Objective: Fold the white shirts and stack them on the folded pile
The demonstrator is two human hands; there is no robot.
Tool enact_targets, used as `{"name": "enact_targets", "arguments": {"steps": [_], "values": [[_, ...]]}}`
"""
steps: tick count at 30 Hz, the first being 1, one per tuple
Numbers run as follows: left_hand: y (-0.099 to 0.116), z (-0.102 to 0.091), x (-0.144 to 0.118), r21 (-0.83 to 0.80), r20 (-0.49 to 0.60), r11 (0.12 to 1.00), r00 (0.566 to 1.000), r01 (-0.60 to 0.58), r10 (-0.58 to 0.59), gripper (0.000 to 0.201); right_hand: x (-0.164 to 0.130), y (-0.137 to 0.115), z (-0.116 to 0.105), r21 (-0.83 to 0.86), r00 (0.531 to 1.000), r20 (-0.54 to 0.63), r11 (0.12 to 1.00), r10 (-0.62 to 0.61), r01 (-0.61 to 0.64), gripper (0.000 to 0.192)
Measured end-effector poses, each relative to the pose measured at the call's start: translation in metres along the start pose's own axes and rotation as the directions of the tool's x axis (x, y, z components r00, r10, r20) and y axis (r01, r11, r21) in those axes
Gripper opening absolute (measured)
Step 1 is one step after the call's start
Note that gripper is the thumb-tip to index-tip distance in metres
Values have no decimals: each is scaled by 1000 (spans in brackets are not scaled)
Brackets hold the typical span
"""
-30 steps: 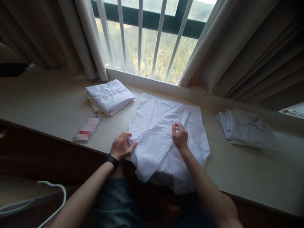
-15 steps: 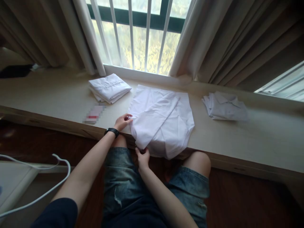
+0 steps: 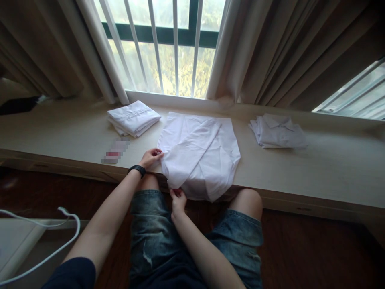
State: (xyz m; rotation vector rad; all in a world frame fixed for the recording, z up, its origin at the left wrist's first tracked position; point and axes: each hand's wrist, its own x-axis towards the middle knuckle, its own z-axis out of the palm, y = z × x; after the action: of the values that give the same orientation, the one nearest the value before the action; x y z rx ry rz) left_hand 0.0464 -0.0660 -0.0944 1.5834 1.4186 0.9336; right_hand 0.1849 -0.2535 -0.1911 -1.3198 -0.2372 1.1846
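A white shirt [image 3: 198,156] lies partly folded on the window ledge, one sleeve laid slantwise across it. Its near end hangs over the ledge's front edge. At the shirt's left side, my left hand [image 3: 150,157] pinches the cloth between thumb and fingers; a black band circles that wrist. Lower down, my right hand [image 3: 178,200] grips the hanging corner of the shirt just in front of the edge, its fingertips partly hidden by the cloth.
Folded white clothes [image 3: 134,118] lie at the back left, and a folded collared shirt [image 3: 278,131] at the right. A blurred-out flat item [image 3: 116,151] rests near the left edge. Curtains [image 3: 249,52] flank the barred window [image 3: 168,52]. A white cable [image 3: 78,228] loops at lower left.
The whole view has shifted slightly, so the ledge things appear further left. Both hands keep their hold on the shirt, and its folds look almost the same.
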Motion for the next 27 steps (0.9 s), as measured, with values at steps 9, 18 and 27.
{"name": "enact_targets", "arguments": {"steps": [9, 18, 27], "values": [[5, -1, -4, -18, 24, 1000, 1000, 8, -7, 61, -2, 0, 4, 37, 995, 75, 997, 69, -71, 55], [0, 1, -2, -23, -3, 1000, 1000, -17, 17, 53, -1, -14, -23, -128, 988, 53, 980, -145, 151, 23], [1, 6, -2, 67, -84, 998, 996, 8, -3, 50, 24, -9, -24, -269, 943, 307, 939, -128, 215, 47]]}}
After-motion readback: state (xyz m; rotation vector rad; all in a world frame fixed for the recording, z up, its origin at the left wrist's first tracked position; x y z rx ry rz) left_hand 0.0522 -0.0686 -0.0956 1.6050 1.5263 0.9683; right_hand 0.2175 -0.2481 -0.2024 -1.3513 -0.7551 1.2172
